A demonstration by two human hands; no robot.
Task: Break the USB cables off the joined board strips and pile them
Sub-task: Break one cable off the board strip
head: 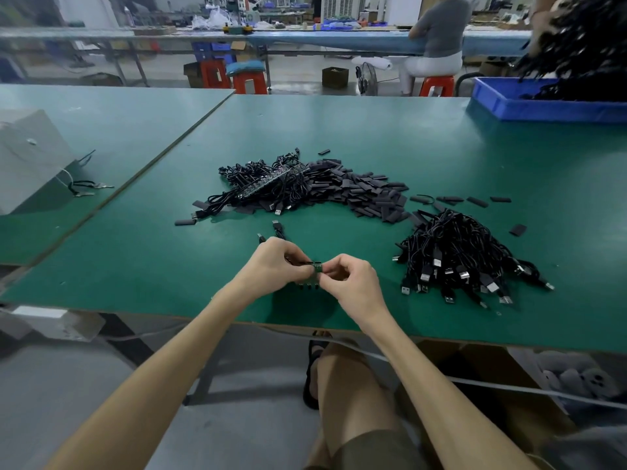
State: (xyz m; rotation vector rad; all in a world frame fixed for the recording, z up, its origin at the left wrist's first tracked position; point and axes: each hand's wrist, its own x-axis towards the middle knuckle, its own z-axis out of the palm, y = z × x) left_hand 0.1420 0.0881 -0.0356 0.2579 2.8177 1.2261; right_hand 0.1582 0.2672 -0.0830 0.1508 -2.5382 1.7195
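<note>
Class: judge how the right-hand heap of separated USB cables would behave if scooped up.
Probably floppy: the heap of USB cables is thin looped wire, so strands would droop. Likely to snag together, since the loops interlace. The metal plugs at the near edge may dangle and swing.

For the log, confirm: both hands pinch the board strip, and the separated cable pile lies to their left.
No: the head view shows left hand and right hand pinching the board strip, but the separated cable pile lies to their right.
</note>
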